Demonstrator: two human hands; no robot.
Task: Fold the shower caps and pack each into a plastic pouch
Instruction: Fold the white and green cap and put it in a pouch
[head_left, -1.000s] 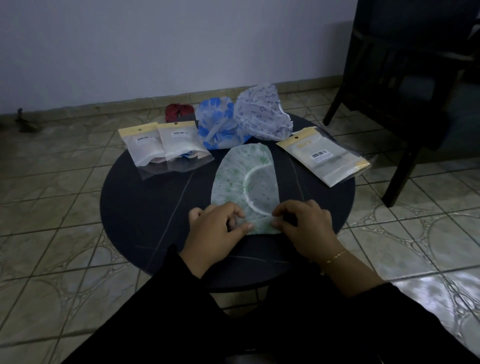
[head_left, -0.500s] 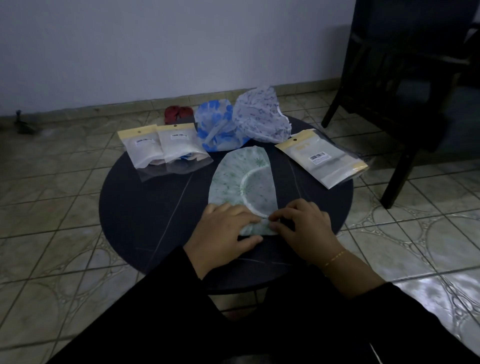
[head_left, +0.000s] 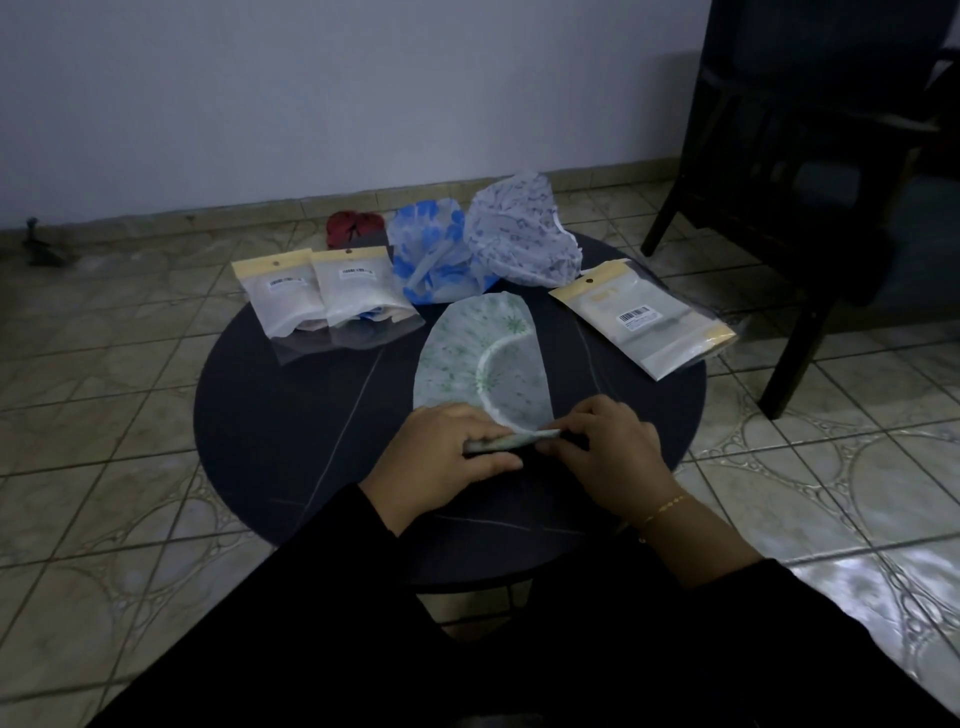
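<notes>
Green-print shower cap (head_left: 480, 356) flat on round dark tabletop (head_left: 291, 415), centre, near edge rolled. Left hand (head_left: 441, 460) grips the roll, fingers curled over it; right hand (head_left: 605, 447) pinches its end. Pouch (head_left: 644, 317) lies right of the cap.
</notes>
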